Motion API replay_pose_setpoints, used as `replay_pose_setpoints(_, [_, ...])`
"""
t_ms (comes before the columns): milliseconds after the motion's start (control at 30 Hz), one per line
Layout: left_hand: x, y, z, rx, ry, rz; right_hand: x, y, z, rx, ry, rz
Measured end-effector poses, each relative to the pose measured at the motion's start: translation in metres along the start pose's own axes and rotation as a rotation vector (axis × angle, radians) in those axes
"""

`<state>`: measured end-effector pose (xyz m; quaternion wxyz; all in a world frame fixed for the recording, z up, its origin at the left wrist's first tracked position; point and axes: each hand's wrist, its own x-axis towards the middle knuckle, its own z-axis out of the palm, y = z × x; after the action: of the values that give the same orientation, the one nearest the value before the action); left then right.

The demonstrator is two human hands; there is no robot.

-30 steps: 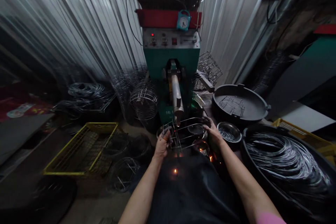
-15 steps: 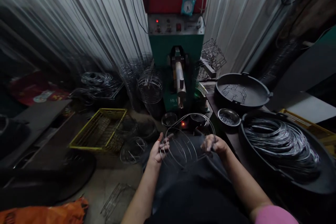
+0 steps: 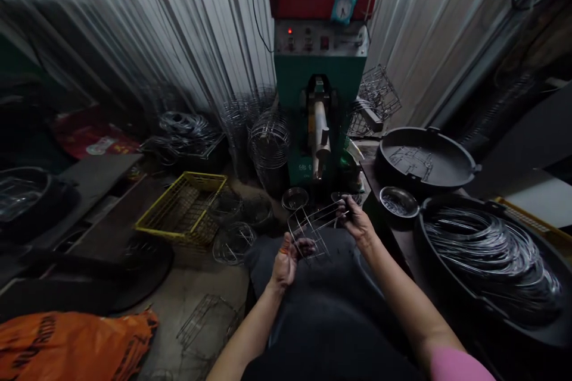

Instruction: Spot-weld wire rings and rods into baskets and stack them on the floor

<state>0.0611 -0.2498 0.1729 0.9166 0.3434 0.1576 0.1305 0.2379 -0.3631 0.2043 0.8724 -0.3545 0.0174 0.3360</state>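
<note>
A thin wire frame (image 3: pixel 313 231) is held above my dark-clothed lap, between my two hands. My left hand (image 3: pixel 288 259) supports its near left end, thumb raised and fingers curled behind the wires. At the far right end, the fingers of my right hand (image 3: pixel 356 218) pinch the wires. Beyond the frame stands a green machine (image 3: pixel 290 80) with a metal arm (image 3: pixel 320 125) projecting toward me. A small metal bowl (image 3: pixel 295 198) sits below that arm.
At right are a black pan of wire rings (image 3: pixel 496 250), a bowl of small metal pieces (image 3: pixel 399 201) and a pan (image 3: pixel 456 155) with wire parts. Left lie a yellow wire basket (image 3: pixel 156 229), wire coils (image 3: pixel 183 125) and an orange bag (image 3: pixel 75 342). Another wire frame (image 3: pixel 208 318) lies on the floor.
The wire piece has turned: its large round loops faced me before, and now it shows a narrow, angular outline. My right hand has moved up and away from me. The view has swung left.
</note>
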Motion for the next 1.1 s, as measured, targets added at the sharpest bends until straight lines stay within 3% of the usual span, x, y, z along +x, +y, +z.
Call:
replay_pose_setpoints(100, [0.001,-0.004,0.007,0.176,0.038,0.128,0.003,0.001,-0.001,0.013,0.046,0.014])
replay_pose_setpoints(233, [0.006,-0.014,0.011,0.230,0.106,0.187,0.001,0.001,0.000,-0.004,0.085,0.068])
replay_pose_setpoints(400, [0.008,-0.012,0.008,0.189,0.203,0.228,-0.004,-0.008,-0.016,-0.366,0.062,0.254])
replay_pose_setpoints(467, [0.008,-0.006,0.004,0.175,0.237,0.233,-0.006,-0.014,-0.025,-0.631,0.159,0.139])
replay_pose_setpoints(533, [0.009,0.000,0.001,0.162,0.251,0.233,-0.010,-0.021,-0.026,-0.915,0.249,-0.164])
replay_pose_setpoints(600, [0.011,0.004,-0.001,0.152,0.248,0.230,-0.012,-0.027,-0.016,-1.154,0.241,-0.493])
replay_pose_setpoints(700, [0.012,0.007,0.002,0.153,0.215,0.227,-0.010,-0.030,0.012,-1.385,0.044,-0.793])
replay_pose_setpoints(800, [0.014,0.007,0.007,0.201,0.155,0.217,0.000,-0.029,0.040,-1.576,-0.289,-0.868])
replay_pose_setpoints(867, [0.016,0.007,0.010,0.245,0.123,0.216,0.007,-0.027,0.050,-1.728,-0.515,-0.742])
replay_pose_setpoints(933, [0.019,0.007,0.012,0.276,0.110,0.232,0.013,-0.026,0.054,-1.857,-0.657,-0.541])
replay_pose_setpoints(1000, [0.023,0.008,0.014,0.291,0.120,0.261,0.017,-0.026,0.052,-1.929,-0.699,-0.398])
replay_pose_setpoints(1100, [0.029,0.010,0.017,0.295,0.136,0.291,0.019,-0.030,0.047,-1.927,-0.703,-0.324])
